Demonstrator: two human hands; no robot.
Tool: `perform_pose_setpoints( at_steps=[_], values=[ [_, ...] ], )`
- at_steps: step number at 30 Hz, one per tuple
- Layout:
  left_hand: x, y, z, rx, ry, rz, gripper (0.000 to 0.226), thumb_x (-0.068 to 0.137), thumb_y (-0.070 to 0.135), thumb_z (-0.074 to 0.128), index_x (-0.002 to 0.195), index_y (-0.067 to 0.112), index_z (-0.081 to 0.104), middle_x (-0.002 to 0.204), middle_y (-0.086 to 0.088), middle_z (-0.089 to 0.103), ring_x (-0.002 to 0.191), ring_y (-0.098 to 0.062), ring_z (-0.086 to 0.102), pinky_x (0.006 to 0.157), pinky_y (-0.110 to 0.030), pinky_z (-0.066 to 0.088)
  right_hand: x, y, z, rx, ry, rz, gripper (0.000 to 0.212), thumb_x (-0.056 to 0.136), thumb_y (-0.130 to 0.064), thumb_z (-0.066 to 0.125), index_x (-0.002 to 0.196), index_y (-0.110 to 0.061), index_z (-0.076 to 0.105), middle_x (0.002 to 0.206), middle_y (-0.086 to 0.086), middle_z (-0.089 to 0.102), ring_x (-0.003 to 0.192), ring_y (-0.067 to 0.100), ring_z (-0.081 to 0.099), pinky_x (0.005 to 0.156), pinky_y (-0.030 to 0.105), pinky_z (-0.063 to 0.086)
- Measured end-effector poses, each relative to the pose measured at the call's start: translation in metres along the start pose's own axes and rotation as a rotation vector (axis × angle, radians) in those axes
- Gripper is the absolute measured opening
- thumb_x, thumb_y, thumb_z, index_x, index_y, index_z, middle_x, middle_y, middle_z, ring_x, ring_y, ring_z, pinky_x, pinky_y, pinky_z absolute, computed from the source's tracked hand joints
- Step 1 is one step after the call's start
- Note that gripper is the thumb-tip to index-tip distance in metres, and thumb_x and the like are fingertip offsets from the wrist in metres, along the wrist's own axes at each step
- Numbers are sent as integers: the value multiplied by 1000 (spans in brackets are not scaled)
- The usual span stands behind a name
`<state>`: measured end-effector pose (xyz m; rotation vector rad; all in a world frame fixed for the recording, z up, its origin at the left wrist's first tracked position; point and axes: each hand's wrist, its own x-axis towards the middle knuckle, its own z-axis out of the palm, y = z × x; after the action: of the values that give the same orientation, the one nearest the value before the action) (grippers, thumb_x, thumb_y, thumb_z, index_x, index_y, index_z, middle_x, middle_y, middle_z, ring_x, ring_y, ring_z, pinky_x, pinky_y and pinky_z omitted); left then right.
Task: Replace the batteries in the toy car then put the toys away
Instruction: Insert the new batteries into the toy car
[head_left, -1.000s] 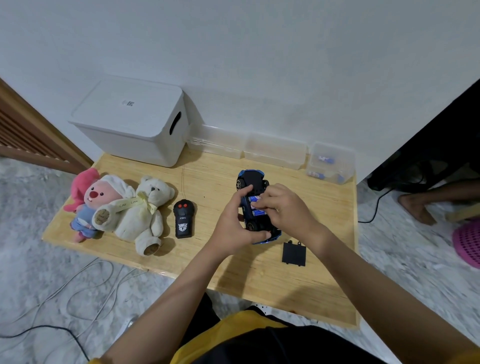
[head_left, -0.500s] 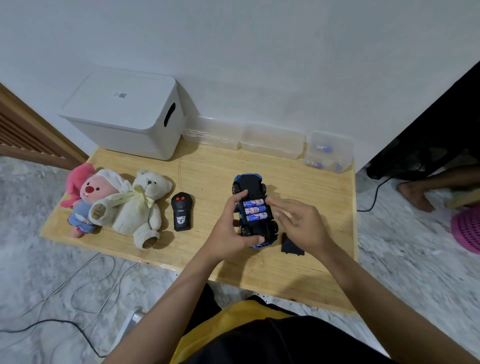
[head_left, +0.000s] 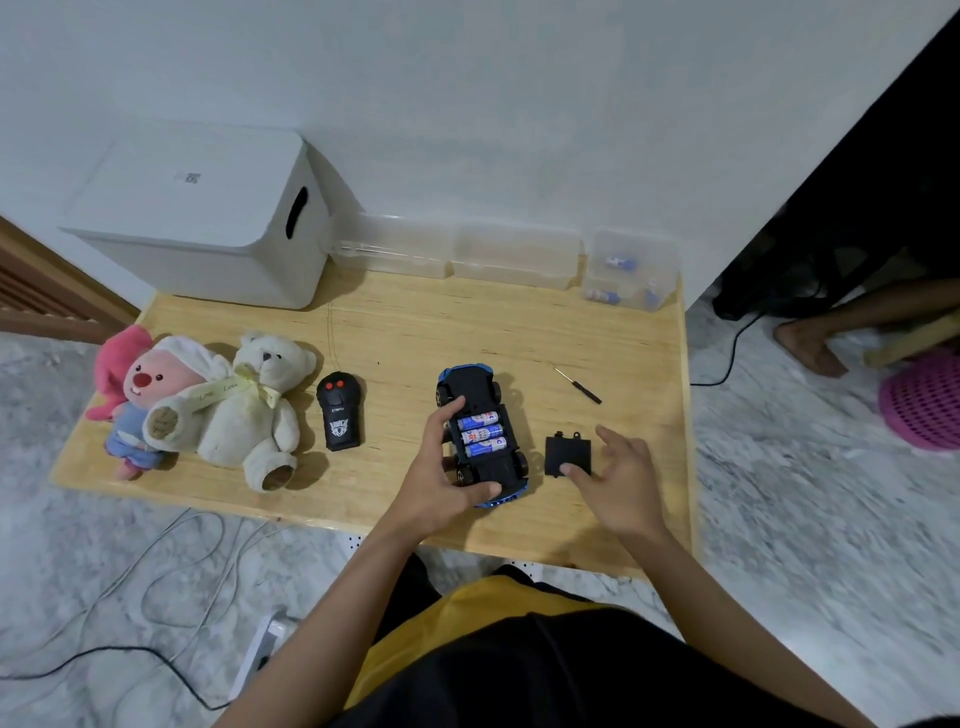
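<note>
A blue toy car (head_left: 480, 400) lies upside down on the wooden table (head_left: 415, 332), its black underside up. Three batteries (head_left: 482, 432) sit side by side in the uncovered compartment. My left hand (head_left: 441, 480) grips the car from its left side and rear end. Just right of the car lies the black battery cover (head_left: 567, 453). My right hand (head_left: 618, 480) hovers over it with fingers spread, the thumb tip at the cover's near edge. A small screwdriver (head_left: 577, 385) lies farther back on the right. A black remote (head_left: 340, 410) lies left of the car.
A white teddy bear (head_left: 254, 410) and a pink plush (head_left: 137, 395) lie at the table's left. A white lidded box (head_left: 202, 218) stands at the back left, clear bins (head_left: 462, 252) along the wall, one with batteries (head_left: 628, 270). Cables run over the floor.
My right hand has left the battery compartment and moved right to the loose cover. The three batteries now show fully. My left hand keeps its hold on the car.
</note>
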<state>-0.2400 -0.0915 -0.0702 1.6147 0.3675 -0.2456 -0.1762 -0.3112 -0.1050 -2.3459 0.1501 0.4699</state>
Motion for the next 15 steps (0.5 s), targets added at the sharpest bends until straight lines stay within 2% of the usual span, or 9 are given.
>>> perform_pose_setpoints(
  at_steps=[2, 5, 8, 10, 13, 15],
  values=[
    [0, -2, 1, -6, 2, 2, 97, 69, -11, 77, 140, 32, 28, 127, 4, 45, 94, 21, 53, 71, -10, 49, 2, 3, 4, -20, -8, -18, 69, 78, -37, 75, 137, -17, 46, 125, 5, 41, 111, 21, 54, 95, 41, 49],
    [-1, -4, 3, -24, 0, 6, 95, 70, -7, 78, 139, 37, 29, 129, 4, 46, 98, 16, 55, 75, -13, 50, 4, 3, 6, -13, 17, -40, 55, 76, -31, 77, 124, -16, 55, 118, 3, 42, 108, 20, 54, 92, 39, 50],
    [-2, -5, 5, -45, 7, 13, 93, 70, -9, 76, 137, 38, 31, 129, 3, 46, 104, 5, 56, 75, -12, 49, 5, 0, 3, 36, 32, -28, 44, 71, -25, 81, 107, -16, 57, 108, -1, 47, 97, 14, 54, 83, 32, 49],
    [-2, -6, 6, -74, 21, 20, 89, 71, -4, 76, 134, 42, 34, 129, 2, 47, 107, -6, 57, 78, -18, 52, 5, -1, 2, 111, 22, -1, 40, 70, -20, 83, 98, -18, 54, 97, -1, 56, 87, 15, 58, 73, 29, 50],
    [-2, -3, 11, -167, 54, 11, 62, 84, 8, 69, 127, 44, 42, 127, 2, 50, 103, -22, 63, 81, -36, 57, 5, -2, 0, 237, -8, 11, 34, 71, -14, 82, 92, -18, 56, 84, 3, 64, 75, 19, 63, 64, 25, 51],
    [-1, 0, 15, -191, 100, 14, 41, 95, 12, 57, 122, 41, 46, 124, 3, 53, 96, -17, 67, 78, -38, 59, 6, -3, -3, 285, 0, -9, 30, 71, -13, 82, 87, -20, 57, 79, 5, 66, 73, 21, 65, 61, 24, 50]
  ],
)
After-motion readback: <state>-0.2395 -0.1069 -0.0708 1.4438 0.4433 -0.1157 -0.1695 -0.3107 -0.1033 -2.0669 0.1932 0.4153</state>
